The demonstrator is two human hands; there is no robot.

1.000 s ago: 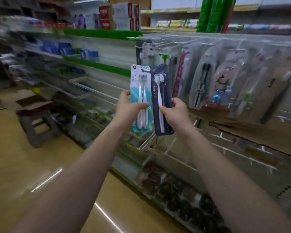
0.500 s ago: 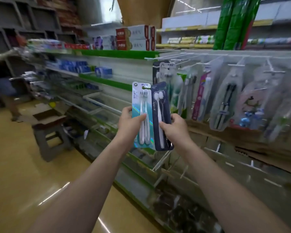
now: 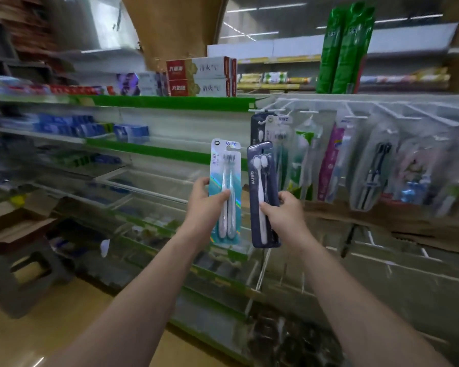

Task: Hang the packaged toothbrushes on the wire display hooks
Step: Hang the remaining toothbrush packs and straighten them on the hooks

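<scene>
A: Packaged toothbrushes: where are they sitting right now?

B: Biggest first. The shelving [image 3: 170, 103] with green edge strips is running across the left and middle, blurred. The wire display hooks [image 3: 355, 112] are sticking out along a white rail at upper right, with a row of hung packs [image 3: 329, 165] dangling under them. Red-and-white toothpaste boxes [image 3: 202, 76] are sitting on the top shelf, tall green packs [image 3: 342, 46] are standing to their right. A grey step stool [image 3: 19, 276] is standing on the floor at lower left.

A: And the two in hand?

B: Both are being held upright, side by side, just left of the hung row and below the hook tips. Neither is hanging on a hook yet. The left hand [image 3: 204, 205] is gripping the teal-and-white pack [image 3: 225, 186] at mid-height, thumb across the front, fingers wrapping behind. The right hand [image 3: 286, 215] is pinching the dark blue pack [image 3: 263, 192] at its lower half, thumb on the front face, fingers curling round the right edge.

A: Packs touching?

B: Edges are sitting just beside each other; contact, can't tell.
</scene>
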